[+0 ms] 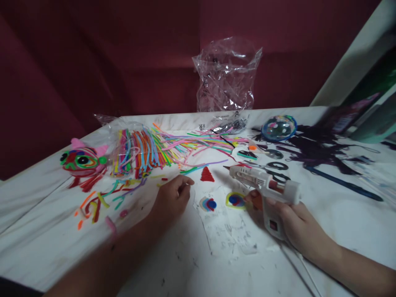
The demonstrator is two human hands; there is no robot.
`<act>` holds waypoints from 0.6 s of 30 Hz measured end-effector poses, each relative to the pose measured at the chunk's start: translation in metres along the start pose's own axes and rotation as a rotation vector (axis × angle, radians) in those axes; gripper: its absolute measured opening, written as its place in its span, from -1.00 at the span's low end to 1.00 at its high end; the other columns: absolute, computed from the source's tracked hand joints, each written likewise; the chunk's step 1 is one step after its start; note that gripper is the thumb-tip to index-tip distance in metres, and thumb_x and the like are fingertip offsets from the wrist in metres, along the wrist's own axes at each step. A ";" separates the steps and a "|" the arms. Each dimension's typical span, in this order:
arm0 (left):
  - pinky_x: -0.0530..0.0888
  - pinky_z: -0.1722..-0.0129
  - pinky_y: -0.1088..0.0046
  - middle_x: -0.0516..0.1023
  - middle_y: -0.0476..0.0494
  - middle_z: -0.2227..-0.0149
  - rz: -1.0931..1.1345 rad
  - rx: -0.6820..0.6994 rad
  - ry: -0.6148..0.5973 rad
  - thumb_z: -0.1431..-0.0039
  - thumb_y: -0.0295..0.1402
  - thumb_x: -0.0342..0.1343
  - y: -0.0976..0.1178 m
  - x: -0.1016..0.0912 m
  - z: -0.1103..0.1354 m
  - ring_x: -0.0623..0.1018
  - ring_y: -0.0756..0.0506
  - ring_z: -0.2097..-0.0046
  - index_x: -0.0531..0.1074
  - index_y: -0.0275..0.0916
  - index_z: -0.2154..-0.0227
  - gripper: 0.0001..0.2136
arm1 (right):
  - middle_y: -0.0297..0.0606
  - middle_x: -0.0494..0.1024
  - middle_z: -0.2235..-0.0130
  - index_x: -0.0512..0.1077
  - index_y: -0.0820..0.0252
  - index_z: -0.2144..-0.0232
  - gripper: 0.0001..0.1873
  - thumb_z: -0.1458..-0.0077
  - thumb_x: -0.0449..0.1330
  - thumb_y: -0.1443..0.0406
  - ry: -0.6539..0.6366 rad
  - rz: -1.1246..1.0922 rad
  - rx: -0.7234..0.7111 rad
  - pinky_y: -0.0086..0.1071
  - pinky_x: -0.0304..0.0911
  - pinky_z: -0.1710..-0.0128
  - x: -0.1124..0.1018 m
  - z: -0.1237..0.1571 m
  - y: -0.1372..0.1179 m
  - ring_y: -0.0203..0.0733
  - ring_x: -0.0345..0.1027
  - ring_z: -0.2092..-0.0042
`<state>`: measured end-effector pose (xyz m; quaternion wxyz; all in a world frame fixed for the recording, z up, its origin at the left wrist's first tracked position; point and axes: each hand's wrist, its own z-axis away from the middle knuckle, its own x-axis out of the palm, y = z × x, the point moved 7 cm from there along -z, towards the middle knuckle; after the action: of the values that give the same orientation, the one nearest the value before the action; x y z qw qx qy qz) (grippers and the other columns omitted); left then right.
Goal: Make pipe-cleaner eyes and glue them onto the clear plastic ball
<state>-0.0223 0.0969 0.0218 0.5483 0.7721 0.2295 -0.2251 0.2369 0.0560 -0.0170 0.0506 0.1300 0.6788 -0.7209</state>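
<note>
Right hand (295, 220): gripping the glue gun (258, 180)
Glue gun: right of centre; probably light, stiff, hot-tipped; take by handle (269, 214)
Left hand (171, 196): curled; cannot tell if holding anything
Red triangle (206, 175): far side, beyond the paper (227, 241)

Handwriting (230, 229) on the paper (218, 220) is too faint to read. The glue gun (262, 182) hides part of the right hand (292, 216). Both forearms (123, 243) run out of frame; a blurred green object (375, 117) is cut off at right.
</note>
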 end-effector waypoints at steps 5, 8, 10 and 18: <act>0.41 0.29 0.44 0.51 -0.08 0.37 -0.067 0.263 -0.133 0.03 -0.56 -0.10 0.008 0.020 0.005 0.48 -0.04 0.32 0.38 -0.25 0.30 -0.76 | -0.35 0.41 0.57 0.33 0.17 0.58 -0.70 0.15 0.16 0.05 0.034 0.021 -0.007 -0.41 0.13 0.53 -0.004 -0.002 0.005 -0.19 0.16 0.51; 0.40 0.15 0.37 0.53 -0.12 0.26 -0.119 0.396 -0.175 0.07 -0.65 -0.14 0.011 0.028 0.011 0.48 -0.06 0.20 0.35 -0.24 0.19 -0.62 | -0.33 0.43 0.52 0.37 0.18 0.49 -0.66 0.08 0.12 0.02 -0.027 0.006 0.025 -0.39 0.16 0.50 -0.001 -0.003 0.015 -0.16 0.19 0.48; 0.40 0.13 0.34 0.52 -0.13 0.21 -0.160 0.418 -0.168 0.07 -0.66 -0.14 0.010 0.029 0.011 0.47 -0.08 0.16 0.36 -0.23 0.16 -0.59 | -0.31 0.45 0.48 0.40 0.19 0.44 -0.65 0.05 0.10 0.02 -0.053 -0.018 0.013 -0.37 0.20 0.44 0.001 -0.004 0.016 -0.11 0.24 0.41; 0.39 0.20 0.30 0.52 -0.19 0.31 -0.296 0.489 -0.248 0.06 -0.66 -0.10 0.014 0.031 0.014 0.46 -0.14 0.20 0.46 -0.26 0.23 -0.63 | -0.26 0.47 0.47 0.41 0.21 0.46 -0.72 0.03 0.11 0.10 -0.038 0.009 -0.001 -0.34 0.25 0.38 0.001 -0.001 0.004 -0.07 0.30 0.40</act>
<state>0.0093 0.0834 0.0095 0.3312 0.8061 0.2098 -0.4434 0.2372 0.0570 -0.0214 0.0668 0.1194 0.6776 -0.7226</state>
